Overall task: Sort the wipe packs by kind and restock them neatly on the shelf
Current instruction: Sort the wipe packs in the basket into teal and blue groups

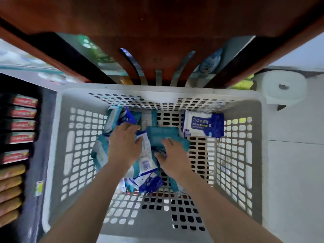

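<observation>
Inside basket (73, 172) | left hand (124, 146) flat on packs (101, 151) | right hand (172, 156) pinching crosswise teal pack (163, 135)

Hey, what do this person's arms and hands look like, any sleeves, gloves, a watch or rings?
No sleeves show: the left forearm and right forearm are bare down to the picture's bottom edge. The left hand and right hand wear no gloves, and no watch, bracelet or ring shows on either.
</observation>
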Demonstrator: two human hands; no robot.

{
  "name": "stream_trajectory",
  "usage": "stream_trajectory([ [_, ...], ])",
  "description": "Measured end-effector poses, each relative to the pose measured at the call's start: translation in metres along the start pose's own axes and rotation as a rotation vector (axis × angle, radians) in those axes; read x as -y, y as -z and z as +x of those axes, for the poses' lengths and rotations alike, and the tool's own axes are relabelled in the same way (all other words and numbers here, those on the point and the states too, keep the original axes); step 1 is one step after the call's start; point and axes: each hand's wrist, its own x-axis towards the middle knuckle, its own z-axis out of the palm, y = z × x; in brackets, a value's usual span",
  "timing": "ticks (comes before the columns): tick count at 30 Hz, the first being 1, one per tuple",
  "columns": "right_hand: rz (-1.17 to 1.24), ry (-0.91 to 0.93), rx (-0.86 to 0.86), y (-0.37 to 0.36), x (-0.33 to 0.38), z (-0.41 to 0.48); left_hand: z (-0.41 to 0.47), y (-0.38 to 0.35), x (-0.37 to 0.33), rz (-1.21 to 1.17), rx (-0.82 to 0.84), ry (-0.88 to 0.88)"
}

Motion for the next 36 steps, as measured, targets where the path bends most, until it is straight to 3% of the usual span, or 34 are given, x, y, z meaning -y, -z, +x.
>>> stream_trajectory([
  [3, 0.068, -0.011, 0.136, -0.013, 0.023, -0.002, -0.012, 0.0, 0.033, 0.209, 0.188, 0.127],
  [5, 0.136, -0.057, 0.178, -0.022, 0.031, -0.001, -0.02, -0.01, 0.05, 0.186, 0.353, 0.176],
  [7, 0.15, -0.104, 0.163, -0.03, 0.035, 0.001, -0.026, -0.021, 0.062, 0.086, 0.375, 0.183],
  [11, 0.112, -0.143, 0.068, -0.042, 0.037, 0.004, -0.034, -0.025, 0.071, -0.094, 0.14, 0.151],
  [17, -0.176, 0.053, 0.029, -0.039, 0.049, -0.001, -0.045, -0.018, 0.078, -0.185, 0.042, 0.032],
  [22, -0.052, 0.103, -0.28, -0.048, 0.062, 0.005, -0.053, -0.008, 0.071, -0.449, -0.11, 0.032],
  [25, -0.16, 0.04, -0.108, -0.049, 0.063, 0.008, -0.05, 0.001, 0.067, -0.578, -0.217, 0.095],
  [27, -0.009, 0.017, -0.117, -0.048, 0.062, 0.01, -0.047, 0.008, 0.068, -0.635, -0.255, 0.176],
  [30, 0.404, -0.094, -0.197, -0.038, 0.07, 0.009, -0.044, 0.021, 0.069, -0.756, -0.301, 0.28],
  [36, 0.668, -0.183, -0.419, -0.009, 0.071, 0.017, -0.035, 0.035, 0.06, -1.06, -0.352, 0.505],
])
